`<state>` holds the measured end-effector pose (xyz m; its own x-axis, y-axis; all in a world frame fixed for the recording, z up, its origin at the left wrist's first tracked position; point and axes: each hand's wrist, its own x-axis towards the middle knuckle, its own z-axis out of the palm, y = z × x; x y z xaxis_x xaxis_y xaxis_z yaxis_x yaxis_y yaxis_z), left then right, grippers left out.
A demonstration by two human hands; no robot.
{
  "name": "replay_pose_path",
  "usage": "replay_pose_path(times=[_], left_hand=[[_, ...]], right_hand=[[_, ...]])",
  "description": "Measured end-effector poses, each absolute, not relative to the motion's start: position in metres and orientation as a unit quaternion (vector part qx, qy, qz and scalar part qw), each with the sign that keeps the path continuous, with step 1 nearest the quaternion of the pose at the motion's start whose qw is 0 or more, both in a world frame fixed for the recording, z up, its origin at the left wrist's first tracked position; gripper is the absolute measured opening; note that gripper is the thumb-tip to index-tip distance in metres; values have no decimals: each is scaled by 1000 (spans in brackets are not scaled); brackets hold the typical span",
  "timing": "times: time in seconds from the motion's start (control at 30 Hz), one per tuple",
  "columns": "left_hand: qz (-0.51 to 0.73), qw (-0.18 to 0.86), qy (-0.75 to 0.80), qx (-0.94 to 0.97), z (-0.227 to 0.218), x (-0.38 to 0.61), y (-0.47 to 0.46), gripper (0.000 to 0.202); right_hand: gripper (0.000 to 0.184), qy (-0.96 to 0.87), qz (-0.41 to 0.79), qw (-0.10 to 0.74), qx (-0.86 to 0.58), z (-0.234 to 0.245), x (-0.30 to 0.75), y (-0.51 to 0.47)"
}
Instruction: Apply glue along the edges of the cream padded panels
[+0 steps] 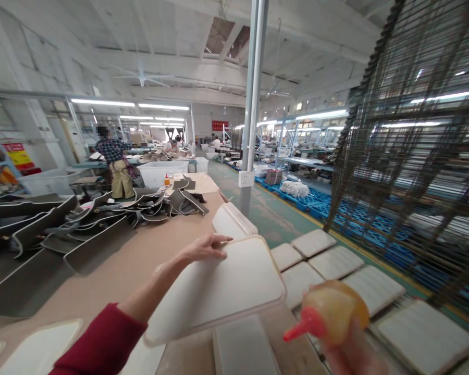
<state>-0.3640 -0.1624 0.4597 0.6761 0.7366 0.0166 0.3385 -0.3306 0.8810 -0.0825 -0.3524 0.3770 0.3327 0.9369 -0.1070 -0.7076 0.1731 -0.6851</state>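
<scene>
My left hand (205, 247) rests on the far edge of a white padded panel (226, 286), fingers curled over its rim, and tilts the panel up off the brown worktable (121, 265). The arm wears a red sleeve. My right hand (352, 351) sits at the bottom right, wrapped round a yellowish squeeze bottle with a red nozzle (328, 315). The nozzle points left toward the panel, a little apart from it.
More white panels (336, 265) lie in rows on a rack to the right, and others (242, 346) lie on the table. Dark shaped pieces (86, 219) pile at the left. A grey post (254, 104) stands ahead. A wire rack (414, 156) hangs at right. A person (115, 164) works far back.
</scene>
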Motion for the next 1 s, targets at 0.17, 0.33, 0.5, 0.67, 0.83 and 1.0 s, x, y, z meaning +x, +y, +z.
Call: replay_pose_path(times=[0.17,0.33,0.5,0.67,0.83,1.0], left_hand=[[133,571,287,758,487,-371,-190,49],[103,639,264,715,503,-373,-206,52],[87,648,258,711,513,-372,-216,48],[81,654,255,707,521,-372,-225,47],[90,654,258,705,519,-374,-227,45],[94,656,259,702,515,-376,-226,47]], right_hand=[[65,-184,435,816,-332,427,-50,-329],[64,-296,409,797,-332,450,-42,-330],[56,-331,394,782,-353,452,-39,-334],[63,-326,399,775,-364,457,-40,-340],[80,-297,401,773,-392,466,-46,-352],[79,-297,384,771,-414,466,-48,-357]])
